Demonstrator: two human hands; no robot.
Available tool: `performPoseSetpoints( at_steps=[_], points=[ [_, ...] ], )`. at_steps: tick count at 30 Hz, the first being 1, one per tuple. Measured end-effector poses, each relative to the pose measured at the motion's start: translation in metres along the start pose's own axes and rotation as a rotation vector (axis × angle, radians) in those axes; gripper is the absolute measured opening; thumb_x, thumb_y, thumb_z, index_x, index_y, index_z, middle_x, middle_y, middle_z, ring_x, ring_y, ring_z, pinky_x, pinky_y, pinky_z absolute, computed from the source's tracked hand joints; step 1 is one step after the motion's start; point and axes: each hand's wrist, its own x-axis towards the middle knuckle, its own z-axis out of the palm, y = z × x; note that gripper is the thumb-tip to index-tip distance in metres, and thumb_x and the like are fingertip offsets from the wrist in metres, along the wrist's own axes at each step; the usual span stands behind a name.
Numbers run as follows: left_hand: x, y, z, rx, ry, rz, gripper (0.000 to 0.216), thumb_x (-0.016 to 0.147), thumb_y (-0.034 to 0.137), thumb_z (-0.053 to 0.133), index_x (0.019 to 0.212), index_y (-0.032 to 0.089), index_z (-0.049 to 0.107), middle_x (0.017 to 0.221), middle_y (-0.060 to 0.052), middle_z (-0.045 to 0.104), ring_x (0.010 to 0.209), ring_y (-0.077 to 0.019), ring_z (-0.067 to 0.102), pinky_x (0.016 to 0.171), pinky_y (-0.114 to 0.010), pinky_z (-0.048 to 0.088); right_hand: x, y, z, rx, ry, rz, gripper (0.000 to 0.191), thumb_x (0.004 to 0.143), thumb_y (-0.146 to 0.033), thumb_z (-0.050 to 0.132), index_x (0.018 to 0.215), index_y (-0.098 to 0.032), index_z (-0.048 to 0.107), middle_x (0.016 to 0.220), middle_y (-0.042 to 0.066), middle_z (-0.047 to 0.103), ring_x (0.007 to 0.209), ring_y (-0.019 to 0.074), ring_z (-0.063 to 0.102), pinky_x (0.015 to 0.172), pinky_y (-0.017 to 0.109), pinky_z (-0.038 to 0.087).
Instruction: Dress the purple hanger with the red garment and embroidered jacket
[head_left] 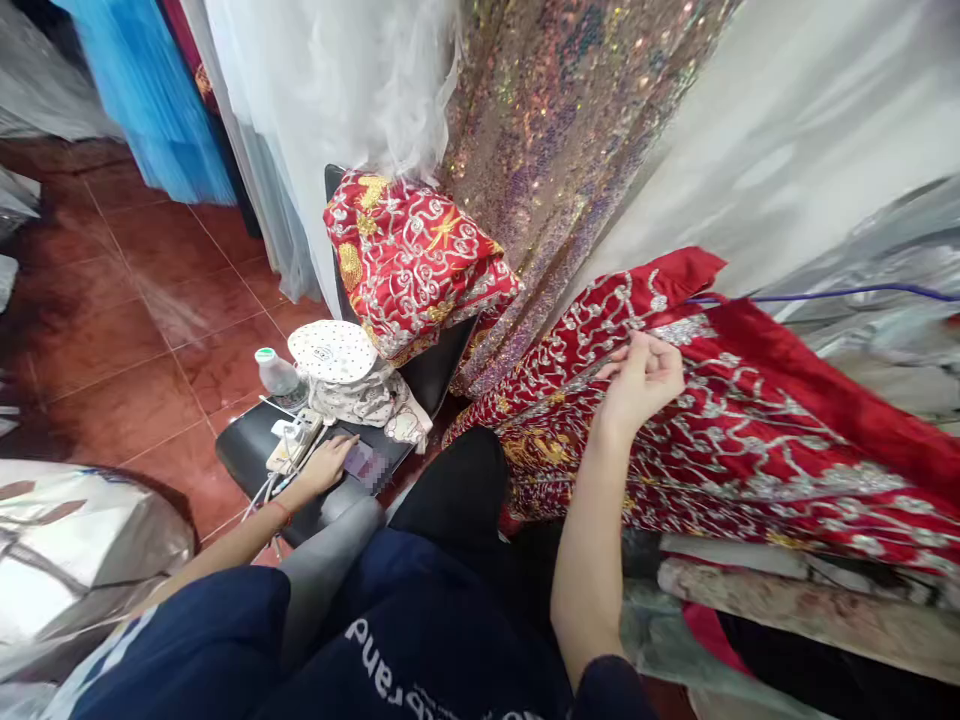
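Two red embroidered pieces are showing — the right hand (639,380) is pinching one, the red garment (750,430). The left hand (328,463) is lying open on a phone (365,465) — one bottle (276,372) nearby.

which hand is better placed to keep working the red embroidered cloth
Right, probably: the right hand already pinches the red embroidered cloth, while the left hand rests on the phone.

White lettering, upside down and cut off, unreadable, on the dark blue shirt (420,650).
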Motion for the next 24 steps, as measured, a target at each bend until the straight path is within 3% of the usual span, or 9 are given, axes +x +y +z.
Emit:
performPoseSetpoints(
  at_steps=[5, 10, 14, 18, 21, 24],
  points=[
    [-0.007, 0.007, 0.004, -0.061, 0.125, -0.035, 0.061, 0.077, 0.005, 0.045, 0.137, 0.004, 0.058, 0.136, -0.024, 0.062, 0.13, -0.0337, 0.057, 0.107, -0.047, 0.046, -0.001, -0.004, 0.001, -0.058, 0.008, 0.002, 0.034, 0.083, -0.051, 0.067, 0.077, -0.021, 0.052, 0.057, -0.009, 0.052, 0.039, 0.0041, 0.044, 0.036, 0.017, 0.036],
    [0.014, 0.036, -0.017, -0.168, 0.267, -0.123, 0.046, 0.081, 0.011, 0.042, 0.122, 0.008, 0.063, 0.125, -0.022, 0.066, 0.121, -0.033, 0.061, 0.104, -0.047, 0.047, 0.0, -0.003, -0.001, -0.027, -0.014, -0.002, 0.029, 0.084, -0.047, 0.067, 0.082, -0.019, 0.057, 0.058, -0.009, 0.053, 0.04, 0.0041, 0.045, 0.038, 0.017, 0.036],
    [0.045, 0.103, -0.046, -0.337, 0.354, -0.024, 0.037, 0.085, 0.013, 0.042, 0.116, 0.014, 0.062, 0.114, -0.015, 0.069, 0.108, -0.0268, 0.066, 0.098, -0.043, 0.052, 0.0, -0.001, -0.002, -0.022, -0.023, -0.009, 0.03, 0.084, -0.047, 0.067, 0.082, -0.019, 0.057, 0.058, -0.009, 0.053, 0.039, 0.0038, 0.045, 0.038, 0.017, 0.036],
    [0.085, 0.197, -0.09, -0.476, 0.39, 0.33, 0.034, 0.089, 0.012, 0.041, 0.117, 0.017, 0.059, 0.11, -0.01, 0.07, 0.101, -0.0212, 0.067, 0.093, -0.037, 0.054, 0.001, -0.003, -0.002, -0.009, -0.032, 0.003, 0.031, 0.084, -0.048, 0.068, 0.081, -0.019, 0.058, 0.057, -0.009, 0.054, 0.037, 0.0037, 0.044, 0.037, 0.017, 0.033],
    [0.124, 0.257, -0.137, -0.48, 0.492, 0.537, 0.028, 0.09, 0.012, 0.043, 0.113, 0.018, 0.058, 0.113, -0.012, 0.068, 0.108, -0.0228, 0.065, 0.097, -0.04, 0.053, 0.001, -0.006, -0.002, -0.021, -0.027, 0.017, 0.032, 0.083, -0.049, 0.067, 0.081, -0.019, 0.059, 0.056, -0.009, 0.055, 0.035, 0.0039, 0.044, 0.036, 0.018, 0.031],
    [0.175, 0.3, -0.196, -0.609, 0.736, 0.593, 0.027, 0.093, 0.015, 0.043, 0.117, 0.018, 0.054, 0.118, -0.014, 0.065, 0.114, -0.0231, 0.062, 0.101, -0.041, 0.051, 0.0, -0.009, -0.001, -0.061, -0.05, 0.041, 0.032, 0.083, -0.051, 0.066, 0.082, -0.02, 0.059, 0.056, -0.009, 0.054, 0.035, 0.0045, 0.044, 0.037, 0.019, 0.032]
  ],
)
